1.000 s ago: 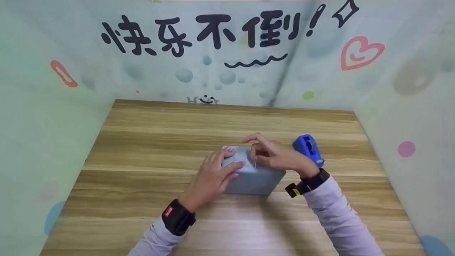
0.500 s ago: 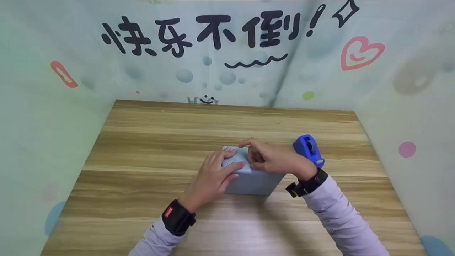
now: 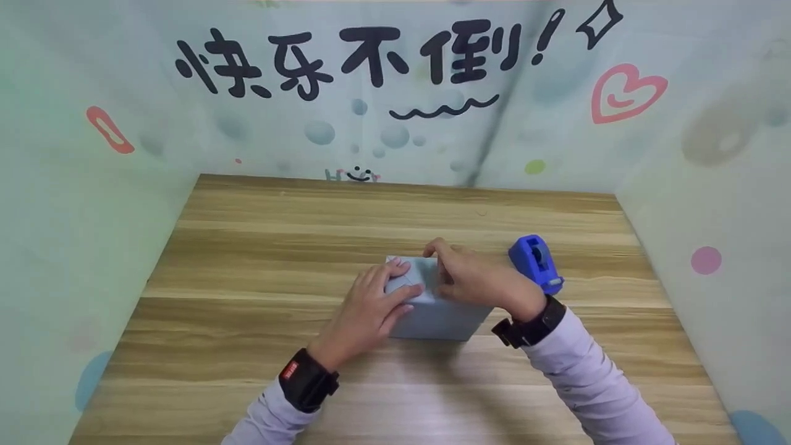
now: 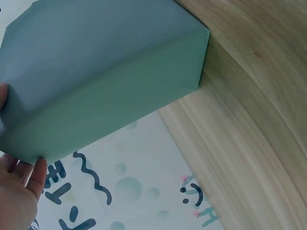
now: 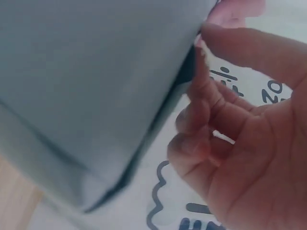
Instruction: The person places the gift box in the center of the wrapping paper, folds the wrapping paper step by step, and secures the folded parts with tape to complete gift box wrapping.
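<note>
A box (image 3: 439, 322) wrapped in light blue paper stands on the wooden table, folded paper showing on its top. My left hand (image 3: 374, 300) rests on the top's left part, fingers spread over the folds; the left wrist view has its thumb against the box's side. At the right of the top, my right hand (image 3: 479, 275) has thumb and fingertips close together right at the paper. In the right wrist view a small pale bit, like clear tape (image 5: 203, 49), shows between them, mostly hidden. A blue tape dispenser (image 3: 536, 262) stands behind the right wrist.
The wooden table (image 3: 247, 278) stretches around the box. A printed backdrop (image 3: 395, 136) with large dark characters rises at the back, and pale side walls (image 3: 704, 204) flank the table.
My right hand came down onto the box top with the thin strip of tape it pinched a second ago, then shifted slightly right. The left hand and the box stay in place.
</note>
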A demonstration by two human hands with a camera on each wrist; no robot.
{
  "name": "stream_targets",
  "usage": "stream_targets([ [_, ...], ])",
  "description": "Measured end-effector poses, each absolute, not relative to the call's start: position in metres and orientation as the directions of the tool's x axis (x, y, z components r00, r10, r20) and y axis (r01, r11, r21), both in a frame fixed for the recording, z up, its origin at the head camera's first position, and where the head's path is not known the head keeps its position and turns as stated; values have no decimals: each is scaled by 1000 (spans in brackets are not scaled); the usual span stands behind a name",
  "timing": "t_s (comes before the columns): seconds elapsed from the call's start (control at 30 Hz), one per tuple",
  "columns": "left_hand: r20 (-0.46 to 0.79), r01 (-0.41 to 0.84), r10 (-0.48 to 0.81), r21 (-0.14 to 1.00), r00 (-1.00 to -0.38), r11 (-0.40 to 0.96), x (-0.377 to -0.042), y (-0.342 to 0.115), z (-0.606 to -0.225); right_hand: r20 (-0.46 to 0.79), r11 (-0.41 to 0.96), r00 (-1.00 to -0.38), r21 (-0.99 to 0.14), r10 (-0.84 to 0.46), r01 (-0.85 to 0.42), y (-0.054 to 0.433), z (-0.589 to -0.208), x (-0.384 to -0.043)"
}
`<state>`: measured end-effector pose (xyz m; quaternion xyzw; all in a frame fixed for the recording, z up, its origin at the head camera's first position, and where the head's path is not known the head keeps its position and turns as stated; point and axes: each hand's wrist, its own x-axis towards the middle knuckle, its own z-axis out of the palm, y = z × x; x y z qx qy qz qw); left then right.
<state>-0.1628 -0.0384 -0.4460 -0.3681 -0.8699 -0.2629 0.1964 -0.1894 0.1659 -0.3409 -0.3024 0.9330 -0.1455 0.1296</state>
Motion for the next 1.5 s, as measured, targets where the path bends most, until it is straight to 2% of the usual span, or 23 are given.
stream_targets([
  [0.17,548,747,530,319,-648,584,-162,-39,-445,-183,803,-811,-374,-555,-465,168,-339,-192],
  [0.33,555,748,525,317,-645,584,-161,-38,-446,-214,801,-832,-467,-512,-373,182,-347,-206],
  [0.43,531,734,527,326,-664,596,-163,-38,-446,-195,767,-825,-527,-530,-368,189,-354,-212],
  [0.57,518,726,525,342,-675,596,-163,-37,-446,-129,739,-828,-539,-546,-403,193,-359,-206],
  [0.77,512,724,525,354,-680,592,-162,-37,-445,13,750,-837,-437,-547,-497,194,-366,-186],
  [0.87,502,723,530,367,-683,585,-162,-36,-444,60,765,-827,-347,-559,-542,195,-370,-178],
  [1.03,475,709,530,409,-703,574,-164,-39,-444,135,758,-773,-152,-619,-634,197,-380,-168],
  [1.17,458,699,528,487,-715,523,-171,-43,-444,224,738,-727,-46,-649,-673,201,-394,-163],
  [1.37,461,647,484,678,-744,349,-179,-48,-452,360,730,-692,-42,-626,-683,197,-403,-156],
  [1.43,443,604,448,727,-776,326,-179,-48,-457,376,750,-715,-73,-589,-657,195,-403,-156],
  [1.5,398,538,398,767,-827,351,-175,-47,-462,366,790,-773,-142,-518,-597,194,-403,-157],
])
